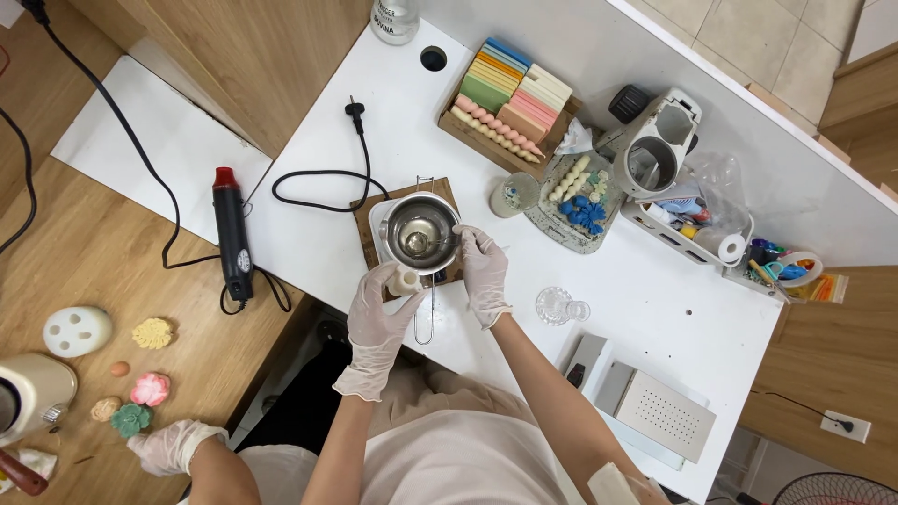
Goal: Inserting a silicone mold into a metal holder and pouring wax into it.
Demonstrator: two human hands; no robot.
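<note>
Gloved hands were seen at mid-frame: the left hand (379, 313) was closed around a small pale cup (406, 281), tilted toward the metal pot (423, 232). The right hand (484, 269) was clamped on a wick (432, 245), kept centred in the pot.

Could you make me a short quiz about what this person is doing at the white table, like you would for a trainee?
1. True or false: both hands wear pale gloves.
2. Which hand holds the small cream lump beside the metal pot? A) left B) right
3. What lies on the table left of the pot?

Key:
1. True: left hand and right hand are gloved.
2. A: the left hand holds the cream lump at the metal pot; the right hand touches the pot's rim.
3. A black heat gun with a red tip.
</note>
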